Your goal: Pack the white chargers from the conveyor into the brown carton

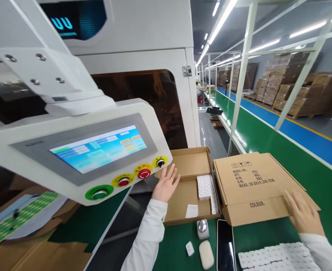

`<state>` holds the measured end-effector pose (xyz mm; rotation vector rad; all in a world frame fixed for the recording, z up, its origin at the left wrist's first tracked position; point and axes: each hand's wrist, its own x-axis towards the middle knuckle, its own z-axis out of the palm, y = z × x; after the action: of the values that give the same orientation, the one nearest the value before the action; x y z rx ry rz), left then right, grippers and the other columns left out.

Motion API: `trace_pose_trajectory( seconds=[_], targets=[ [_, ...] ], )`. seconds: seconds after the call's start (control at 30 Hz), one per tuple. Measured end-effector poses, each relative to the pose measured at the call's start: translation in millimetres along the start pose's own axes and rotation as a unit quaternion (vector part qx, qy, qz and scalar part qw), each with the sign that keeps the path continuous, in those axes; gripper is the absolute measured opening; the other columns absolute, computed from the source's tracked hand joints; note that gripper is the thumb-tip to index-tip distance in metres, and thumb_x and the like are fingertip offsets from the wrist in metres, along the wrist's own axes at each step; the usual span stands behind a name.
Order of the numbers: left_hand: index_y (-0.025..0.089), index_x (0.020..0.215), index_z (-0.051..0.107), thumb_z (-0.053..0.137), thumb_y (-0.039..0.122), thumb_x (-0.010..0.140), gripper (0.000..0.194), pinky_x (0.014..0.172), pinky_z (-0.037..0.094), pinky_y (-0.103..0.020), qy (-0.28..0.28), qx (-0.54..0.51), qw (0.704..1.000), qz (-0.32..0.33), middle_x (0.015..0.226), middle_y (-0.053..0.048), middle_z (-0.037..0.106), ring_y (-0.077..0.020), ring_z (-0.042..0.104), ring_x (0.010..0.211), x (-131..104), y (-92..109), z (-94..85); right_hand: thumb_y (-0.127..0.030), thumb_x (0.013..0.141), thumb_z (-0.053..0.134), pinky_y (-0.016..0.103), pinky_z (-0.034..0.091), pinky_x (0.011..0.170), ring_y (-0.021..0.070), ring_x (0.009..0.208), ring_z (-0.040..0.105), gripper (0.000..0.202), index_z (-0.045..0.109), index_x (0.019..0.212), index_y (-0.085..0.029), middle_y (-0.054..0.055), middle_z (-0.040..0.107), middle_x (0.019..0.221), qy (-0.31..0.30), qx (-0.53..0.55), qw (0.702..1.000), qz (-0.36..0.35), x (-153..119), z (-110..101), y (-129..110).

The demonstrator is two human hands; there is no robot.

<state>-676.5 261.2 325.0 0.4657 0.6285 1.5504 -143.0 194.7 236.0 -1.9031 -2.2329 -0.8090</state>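
Observation:
My left hand [164, 186] is raised with its fingers apart and nothing in them. It is over the left part of an open cardboard box [179, 188], just below the corner of the control panel [154, 135]. Inside that box, white blocks [204, 187] line the right side, and a small white sheet [192, 211] lies near the front. To the right, a printed cardboard box [256, 177] has its lid down. My right hand [303, 212] lies on the front right of this box, fingers stretched out flat. Rows of white blocks [278, 258] sit below my right hand.
On the green table are a phone [225, 246], a white item with a silver dome [202, 229], a cream rounded case [206, 255] and a small white block [190, 248]. A large white machine [143, 58] stands behind. White posts [243, 67] rise at right; stacked cartons [309, 92] are beyond.

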Motion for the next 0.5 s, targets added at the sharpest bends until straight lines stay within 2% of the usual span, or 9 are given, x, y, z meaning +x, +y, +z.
trace_pose_trajectory(
  seconds=[0.13, 0.2, 0.27, 0.33, 0.4, 0.47, 0.5],
  targets=[
    [0.040, 0.129, 0.034, 0.038, 0.010, 0.083, 0.056, 0.104, 0.028, -0.037, 0.010, 0.021, 1.000, 0.008, 0.135, 0.001, 0.043, -0.0103, 0.042, 0.120, 1.7, 4.2, 8.6, -0.001, 0.078, 0.029, 0.038, 0.044, 0.090, 0.0204, 0.120, 0.043, 0.076, -0.003, 0.141, -0.030, 0.005, 0.043, 0.135, 0.008, 0.029, 0.991, -0.129, 18.6, -5.6, -0.3],
    [0.038, 0.132, 0.030, 0.038, 0.011, 0.083, 0.057, 0.103, 0.030, -0.036, 0.050, 0.057, 0.997, 0.014, 0.136, -0.001, 0.042, -0.0107, 0.044, 0.119, 2.0, 2.7, 18.3, 0.001, 0.079, 0.031, 0.031, 0.047, 0.085, 0.0179, 0.114, 0.049, 0.075, 0.002, 0.141, -0.028, 0.005, 0.049, 0.130, 0.047, 0.039, 0.984, -0.168, 40.6, -18.2, 6.4],
    [0.031, 0.135, 0.028, 0.038, 0.016, 0.085, 0.053, 0.103, 0.030, -0.037, 0.112, 0.108, 0.988, 0.004, 0.137, -0.006, 0.040, -0.0136, 0.043, 0.120, -1.3, -8.7, 32.0, 0.002, 0.079, 0.035, 0.029, 0.048, 0.080, 0.0184, 0.110, 0.053, 0.071, 0.013, 0.141, -0.025, 0.005, 0.052, 0.126, 0.105, 0.027, 0.977, -0.182, 72.8, -42.0, 16.6],
    [0.026, 0.136, 0.027, 0.039, 0.023, 0.086, 0.051, 0.104, 0.028, -0.037, 0.158, 0.146, 0.976, 0.000, 0.137, -0.009, 0.038, -0.0163, 0.041, 0.122, -9.7, -34.1, 53.0, 0.000, 0.081, 0.037, 0.026, 0.047, 0.072, 0.0187, 0.102, 0.057, 0.055, 0.038, 0.133, -0.018, 0.006, 0.058, 0.119, 0.145, 0.001, 0.976, -0.165, 110.5, -74.0, 30.8],
    [0.028, 0.137, 0.023, 0.041, 0.033, 0.087, 0.054, 0.104, 0.028, -0.039, 0.133, 0.177, 0.975, -0.005, 0.138, -0.008, 0.037, -0.0192, 0.038, 0.124, -22.3, -70.1, 84.9, -0.007, 0.084, 0.041, 0.026, 0.042, 0.059, 0.0185, 0.087, 0.062, 0.039, 0.054, 0.119, -0.017, 0.006, 0.066, 0.105, 0.172, -0.046, 0.981, -0.081, 143.4, -107.4, 48.8],
    [0.034, 0.139, 0.013, 0.044, 0.043, 0.085, 0.062, 0.103, 0.029, -0.044, 0.042, 0.224, 0.973, -0.033, 0.141, -0.006, 0.032, -0.0224, 0.036, 0.126, -36.4, -108.4, 128.4, -0.013, 0.086, 0.040, 0.027, 0.028, 0.047, 0.0187, 0.069, 0.062, 0.037, 0.053, 0.120, -0.020, 0.007, 0.069, 0.094, 0.173, -0.072, 0.982, -0.030, 159.1, -138.4, 67.9],
    [0.037, 0.139, 0.007, 0.046, 0.047, 0.084, 0.068, 0.103, 0.028, -0.046, -0.013, 0.246, 0.968, -0.050, 0.144, -0.006, 0.027, -0.0233, 0.034, 0.127, -42.9, -126.1, 153.4, -0.014, 0.086, 0.040, 0.027, 0.024, 0.045, 0.0185, 0.068, 0.061, 0.037, 0.052, 0.120, -0.021, 0.007, 0.068, 0.095, 0.178, -0.087, 0.980, -0.006, 157.8, -152.8, 76.2]
  ],
)
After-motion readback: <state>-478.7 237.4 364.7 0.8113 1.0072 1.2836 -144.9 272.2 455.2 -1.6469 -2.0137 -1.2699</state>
